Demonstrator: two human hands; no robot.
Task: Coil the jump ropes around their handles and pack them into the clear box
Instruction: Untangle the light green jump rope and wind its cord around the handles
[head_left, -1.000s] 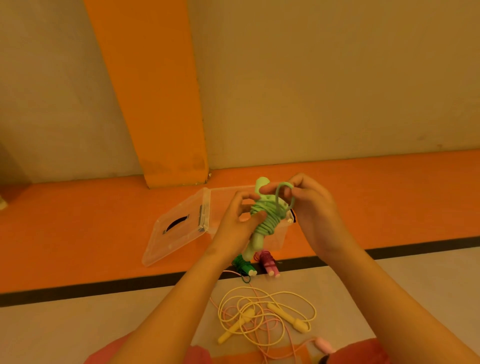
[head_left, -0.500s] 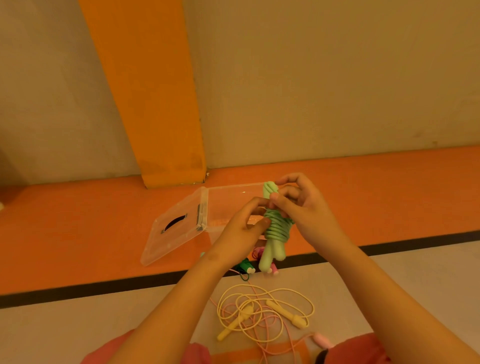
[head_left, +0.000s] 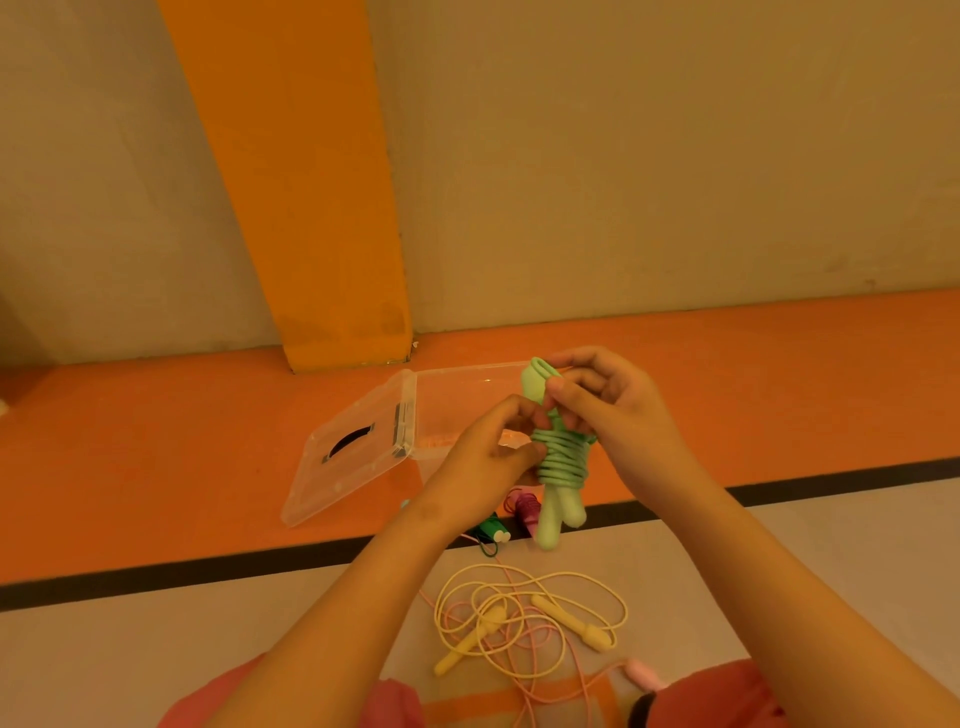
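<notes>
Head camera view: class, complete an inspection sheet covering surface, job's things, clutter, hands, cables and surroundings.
Surface: floor, orange strip beyond a black line, pale area nearer.
Job's things: light green jump rope coiled round its handles, held above the floor; clear box open, lid lying at its left; yellow jump rope and pink jump rope loose, tangled together; dark green bundle and magenta bundle on the floor by the box.
Clutter: nothing seen.
Hands: left hand pinches the coil; right hand fingers curl round the upper handles.
Cables: nothing seen.
Surroundings: beige wall, orange pillar.
</notes>
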